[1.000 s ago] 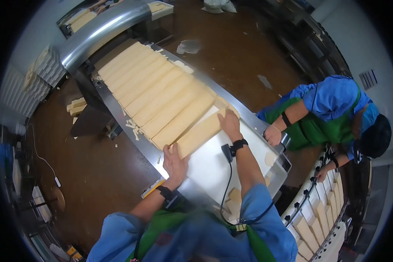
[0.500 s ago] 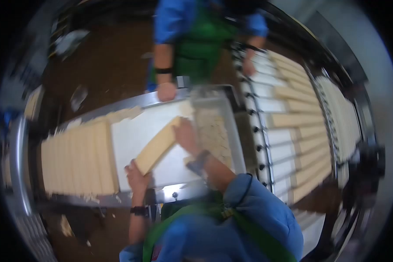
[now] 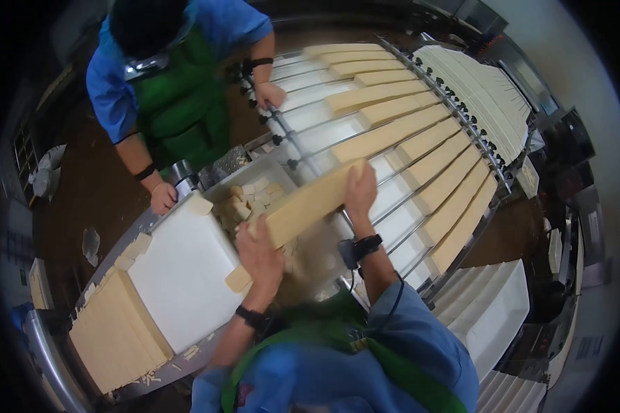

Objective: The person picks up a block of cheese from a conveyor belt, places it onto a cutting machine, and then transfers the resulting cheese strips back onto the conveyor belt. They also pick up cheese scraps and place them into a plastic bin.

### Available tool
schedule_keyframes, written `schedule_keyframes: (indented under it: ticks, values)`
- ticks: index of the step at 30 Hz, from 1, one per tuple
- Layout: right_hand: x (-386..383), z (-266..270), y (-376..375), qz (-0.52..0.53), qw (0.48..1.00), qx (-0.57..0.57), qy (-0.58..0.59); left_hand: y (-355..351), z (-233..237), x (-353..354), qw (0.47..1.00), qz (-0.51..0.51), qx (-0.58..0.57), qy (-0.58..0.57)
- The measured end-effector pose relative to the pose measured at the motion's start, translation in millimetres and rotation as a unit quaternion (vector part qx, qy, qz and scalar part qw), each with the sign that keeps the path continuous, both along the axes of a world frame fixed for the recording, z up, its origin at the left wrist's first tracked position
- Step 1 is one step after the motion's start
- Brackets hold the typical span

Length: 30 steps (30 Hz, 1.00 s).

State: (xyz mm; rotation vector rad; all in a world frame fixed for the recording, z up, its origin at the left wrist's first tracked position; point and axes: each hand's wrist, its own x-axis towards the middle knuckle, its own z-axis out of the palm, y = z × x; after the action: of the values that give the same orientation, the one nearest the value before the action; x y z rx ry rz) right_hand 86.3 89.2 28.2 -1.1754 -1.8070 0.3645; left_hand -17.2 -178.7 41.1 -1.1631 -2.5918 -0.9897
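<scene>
Both my hands hold one long pale-yellow slab (image 3: pixel 313 203) in the air, above a bin (image 3: pixel 275 165) of broken pieces. My left hand (image 3: pixel 260 251) grips its near left end, fingers wrapped on the edge. Around the far right end, my right hand (image 3: pixel 360 193) is closed. The slab slants up to the right, reaching toward a rack (image 3: pixel 310 165) with thin metal dividers. Similar slabs (image 3: pixel 386 131) lie in lanes on that rack. Left of the bin is a white board (image 3: pixel 179 275), with a block of side-by-side slabs (image 3: pixel 117 330) at its left end.
A co-worker in a green apron (image 3: pixel 186 96) stands across the table, one hand (image 3: pixel 163 198) at the board's far edge and the other (image 3: pixel 270 95) at the rack's left rail. White trays (image 3: pixel 489 310) are stacked at the right. Crumbs (image 3: pixel 150 377) lie near the block.
The slab has been lifted off the white board and carried right, over the bin toward the rack, in both my hands. The view has turned toward the rack.
</scene>
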Motion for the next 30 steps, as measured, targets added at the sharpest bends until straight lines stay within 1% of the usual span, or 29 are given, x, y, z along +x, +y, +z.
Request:
schedule_keyframes:
  ticks: [1,2,3,4,5,6,7,8,10,13,14,15,16,18,20,22,23,24,26,28,29,30]
  values:
    - [15,-4,30,-0.028,1.000,0.011,0.000,26,7,9,1.000,-0.002,0.002,0.002]
    - [28,-5,55,-0.031,0.999,0.012,0.002,51,13,17,1.000,-0.028,-0.005,-0.007]
    - [41,-7,78,-0.033,0.999,-0.012,-0.017,73,19,23,0.998,-0.054,-0.013,-0.016]
    - [51,-12,100,-0.034,0.998,-0.035,-0.036,91,30,30,0.998,-0.056,-0.012,-0.015]
    - [58,-18,119,-0.037,0.998,-0.035,-0.035,106,40,36,0.994,-0.079,-0.052,-0.058]
    - [63,-21,135,-0.042,0.992,-0.079,-0.086,120,48,39,0.986,-0.101,-0.093,-0.099]
    - [68,-26,148,-0.047,0.982,-0.123,-0.136,134,51,41,0.985,-0.104,-0.094,-0.097]
    - [71,-31,161,-0.049,0.982,-0.124,-0.134,147,53,42,0.981,-0.115,-0.116,-0.104]
    - [74,-28,169,-0.031,0.937,-0.186,-0.293,165,54,40,0.975,-0.128,-0.143,-0.109]
    - [71,-19,174,-0.054,0.925,-0.211,-0.311,176,49,32,0.965,-0.155,-0.175,-0.115]
    - [72,-19,174,-0.056,0.925,-0.214,-0.310,176,44,31,0.973,-0.153,-0.133,-0.111]
    - [73,-19,175,-0.054,0.926,-0.207,-0.310,177,42,30,0.979,-0.149,-0.090,-0.107]
    - [72,-19,177,-0.052,0.928,-0.200,-0.310,177,40,28,0.979,-0.150,-0.091,-0.107]
    - [74,-10,172,-0.057,0.934,-0.183,-0.301,177,36,25,0.980,-0.116,-0.068,-0.148]
    - [72,-10,163,-0.059,0.940,-0.168,-0.291,183,26,24,0.980,-0.112,-0.049,-0.159]
    - [70,-15,153,-0.127,0.950,-0.007,-0.285,191,19,27,0.979,-0.109,-0.030,-0.171]
    - [70,-18,147,-0.126,0.950,-0.007,-0.286,199,16,31,0.972,-0.110,-0.013,-0.207]
    - [68,-17,137,-0.105,0.951,-0.012,-0.292,207,12,35,0.964,-0.110,0.004,-0.244]
    - [64,-19,117,-0.083,0.950,-0.014,-0.300,221,-10,43,0.967,-0.110,0.016,-0.230]
    - [61,-27,89,0.058,0.969,-0.029,-0.239,225,-18,46,0.970,-0.106,0.027,-0.218]
    - [60,-32,74,0.063,0.968,-0.028,-0.243,225,-20,44,0.966,-0.111,0.036,-0.231]
    - [59,-37,57,0.140,0.972,-0.036,-0.188,222,-17,43,0.962,-0.113,0.043,-0.244]
